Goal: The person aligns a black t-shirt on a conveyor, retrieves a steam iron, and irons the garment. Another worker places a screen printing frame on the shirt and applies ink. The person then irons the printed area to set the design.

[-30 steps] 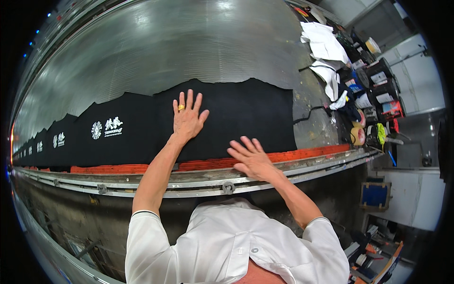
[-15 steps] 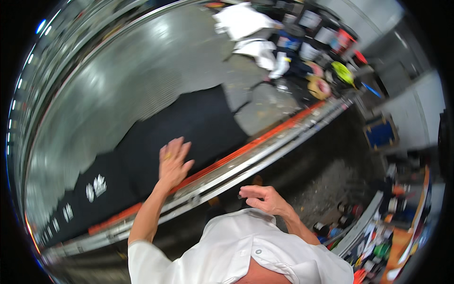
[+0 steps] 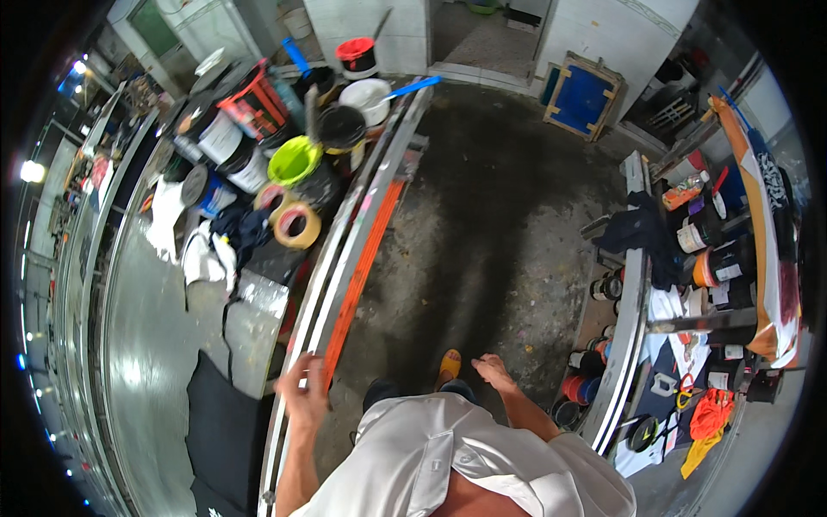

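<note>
My left hand [image 3: 301,386] hangs over the pale metal rail [image 3: 293,345] along the table edge. Its fingers are loosely bent and a little blurred, with nothing seen in them. Whether it touches the rail I cannot tell. My right hand [image 3: 493,370] is held above the floor at my right side, fingers half bent; no object shows in it. Black fabric pieces [image 3: 226,431] lie flat on the grey table [image 3: 146,362], left of my left hand. An orange strip [image 3: 366,276] runs along the rail.
Tape rolls [image 3: 297,226], a lime-green tub [image 3: 295,160], paint buckets and cloths crowd the table's far end. A dark-stained floor [image 3: 474,224] lies between table and right-hand shelf [image 3: 633,319], which holds jars, scissors and cloths. A blue framed screen [image 3: 586,96] leans on the far wall.
My view has swung right, toward the aisle. My left hand has left the black fabric for the rail, and my right hand's stretched fingers have bent.
</note>
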`<state>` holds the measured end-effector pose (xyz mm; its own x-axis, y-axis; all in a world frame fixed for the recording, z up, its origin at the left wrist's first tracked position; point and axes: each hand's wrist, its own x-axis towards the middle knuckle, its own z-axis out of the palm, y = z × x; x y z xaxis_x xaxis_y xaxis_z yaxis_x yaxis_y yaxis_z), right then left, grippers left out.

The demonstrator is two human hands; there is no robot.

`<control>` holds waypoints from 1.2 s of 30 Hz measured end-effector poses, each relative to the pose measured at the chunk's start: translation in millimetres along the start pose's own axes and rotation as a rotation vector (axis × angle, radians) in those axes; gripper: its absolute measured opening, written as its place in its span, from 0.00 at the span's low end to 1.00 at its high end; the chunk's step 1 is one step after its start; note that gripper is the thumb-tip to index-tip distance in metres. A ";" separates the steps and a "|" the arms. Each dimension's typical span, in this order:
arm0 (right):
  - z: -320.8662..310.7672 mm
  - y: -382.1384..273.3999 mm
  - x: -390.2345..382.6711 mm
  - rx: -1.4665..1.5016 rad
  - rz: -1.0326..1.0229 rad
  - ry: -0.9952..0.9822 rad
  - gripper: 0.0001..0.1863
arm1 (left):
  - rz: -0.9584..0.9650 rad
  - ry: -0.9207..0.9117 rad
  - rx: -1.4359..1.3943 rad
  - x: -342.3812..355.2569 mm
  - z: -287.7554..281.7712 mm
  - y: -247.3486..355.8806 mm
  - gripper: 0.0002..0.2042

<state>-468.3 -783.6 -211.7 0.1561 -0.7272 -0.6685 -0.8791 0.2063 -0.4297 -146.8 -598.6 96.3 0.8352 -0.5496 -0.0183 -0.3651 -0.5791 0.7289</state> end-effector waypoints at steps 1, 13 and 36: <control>-23.6 -5.2 21.3 0.067 -0.010 -0.086 0.21 | -0.020 -0.233 -0.178 13.5 34.4 22.1 0.14; -237.3 -91.3 171.0 0.692 0.141 -0.045 0.15 | 0.098 -0.944 -0.253 212.9 301.9 171.2 0.20; -615.9 -394.8 719.9 -0.135 -0.367 -0.011 0.18 | -0.365 -0.467 -0.174 583.9 572.8 396.9 0.24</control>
<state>-286.2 -1791.7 -149.4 0.4756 -0.7295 -0.4915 -0.8148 -0.1549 -0.5586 -39.5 -1494.2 -17.1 0.6112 -0.5625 -0.5567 0.0162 -0.6944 0.7194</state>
